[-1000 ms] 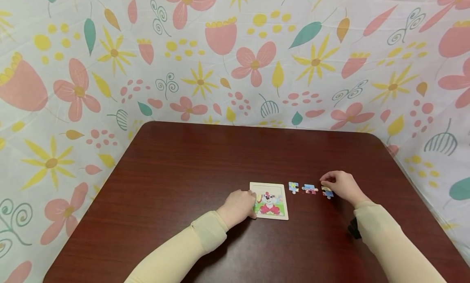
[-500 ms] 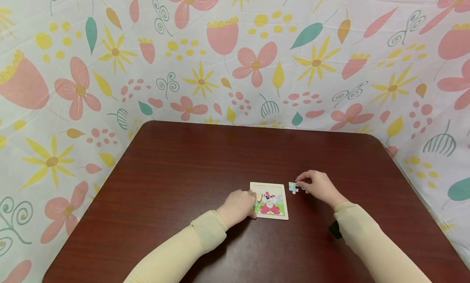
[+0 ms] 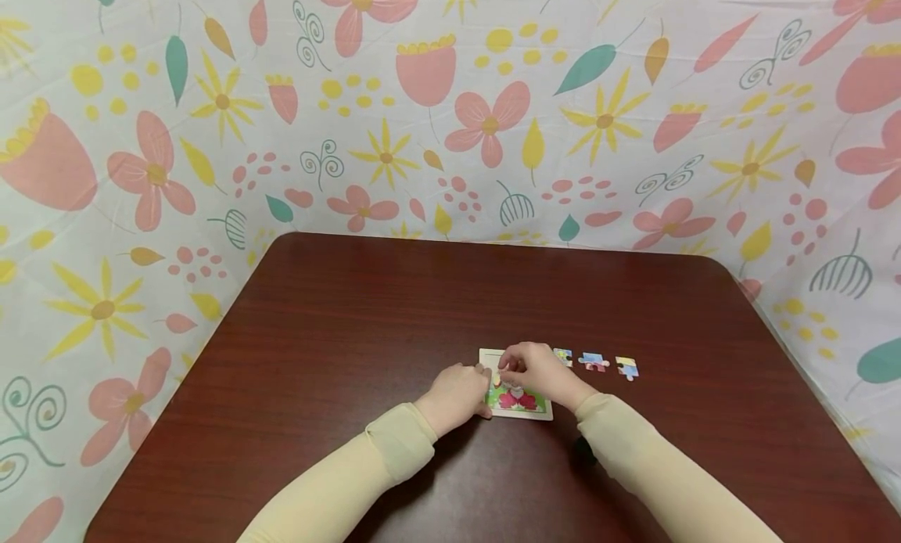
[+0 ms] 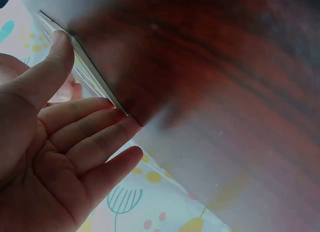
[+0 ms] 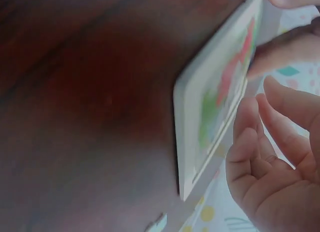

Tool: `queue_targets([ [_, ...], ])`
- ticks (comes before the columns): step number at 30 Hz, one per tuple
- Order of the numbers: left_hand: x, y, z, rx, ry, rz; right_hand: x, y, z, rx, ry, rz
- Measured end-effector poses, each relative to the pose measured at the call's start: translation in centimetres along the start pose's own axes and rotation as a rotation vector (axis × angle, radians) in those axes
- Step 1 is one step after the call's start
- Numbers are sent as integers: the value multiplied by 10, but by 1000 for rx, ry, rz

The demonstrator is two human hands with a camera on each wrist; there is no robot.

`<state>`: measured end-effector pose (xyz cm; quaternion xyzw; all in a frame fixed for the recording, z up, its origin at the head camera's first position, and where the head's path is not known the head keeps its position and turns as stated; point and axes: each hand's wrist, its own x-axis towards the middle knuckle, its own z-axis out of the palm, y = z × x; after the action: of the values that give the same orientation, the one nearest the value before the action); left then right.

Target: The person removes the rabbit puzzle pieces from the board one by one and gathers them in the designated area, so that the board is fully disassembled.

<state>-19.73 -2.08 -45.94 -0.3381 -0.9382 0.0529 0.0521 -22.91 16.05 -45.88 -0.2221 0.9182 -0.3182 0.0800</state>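
A square wooden jigsaw tray lies near the middle of the table, with a cartoon picture in its lower part. My left hand rests at the tray's left side, touching its edge. In the left wrist view, the thumb lies along the edge and the other fingers reach out fairly straight against it. Over the tray's upper part hovers my right hand, loosely bent, thumb and index close together. Nothing shows between them. Several loose jigsaw pieces lie to the right: one partly covered, another, and a third.
The dark reddish-brown table has rounded far corners. Behind it and at both sides hangs a flower-printed white cloth. A small black object shows beneath the right wrist.
My right hand has moved left, from beside the farthest loose piece, past the others, to over the tray. All the loose pieces lie where they were. My left hand has stayed put.
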Motion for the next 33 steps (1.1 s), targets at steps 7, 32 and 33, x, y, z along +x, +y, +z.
queue_targets([
  [7, 0, 1, -2, 1, 8, 1, 3, -3, 11, 7, -9, -9],
  [32, -2, -5, -4, -123, -47, -34, 1, -7, 17, -34, 3, -41],
  [33, -2, -5, -3, -127, -49, -32, 1, -8, 17, -36, 5, -45],
])
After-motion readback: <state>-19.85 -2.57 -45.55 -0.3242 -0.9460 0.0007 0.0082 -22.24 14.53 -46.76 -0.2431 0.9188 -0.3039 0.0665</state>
